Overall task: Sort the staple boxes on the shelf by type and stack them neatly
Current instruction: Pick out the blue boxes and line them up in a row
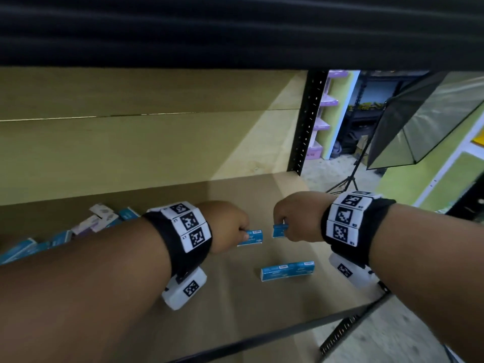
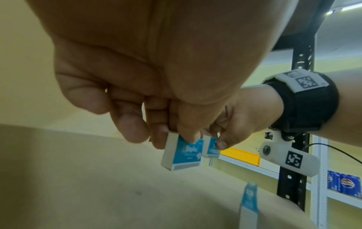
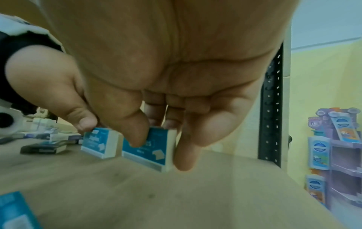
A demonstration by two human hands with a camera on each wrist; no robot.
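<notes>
My left hand (image 1: 237, 231) pinches a small blue staple box (image 1: 252, 237) by its top, thumb on the printed face (image 2: 185, 155). Just to its right, my right hand (image 1: 285, 227) pinches a second blue staple box (image 1: 279, 230) between thumb and fingers (image 3: 150, 148). Both boxes hang on edge a little above the wooden shelf (image 1: 235, 297), close together but apart. A row of blue boxes (image 1: 287, 270) stands on the shelf board in front of my right hand. A loose pile of blue and purple-white boxes (image 1: 99, 220) lies at the far left behind my left arm.
A black perforated upright (image 1: 307, 121) marks the shelf's right end, with the yellow back wall (image 1: 131, 142) behind. Beyond it stand a softbox light on a tripod (image 1: 419, 121) and a purple display rack (image 3: 336, 147). A dark rail (image 1: 288, 334) edges the shelf front.
</notes>
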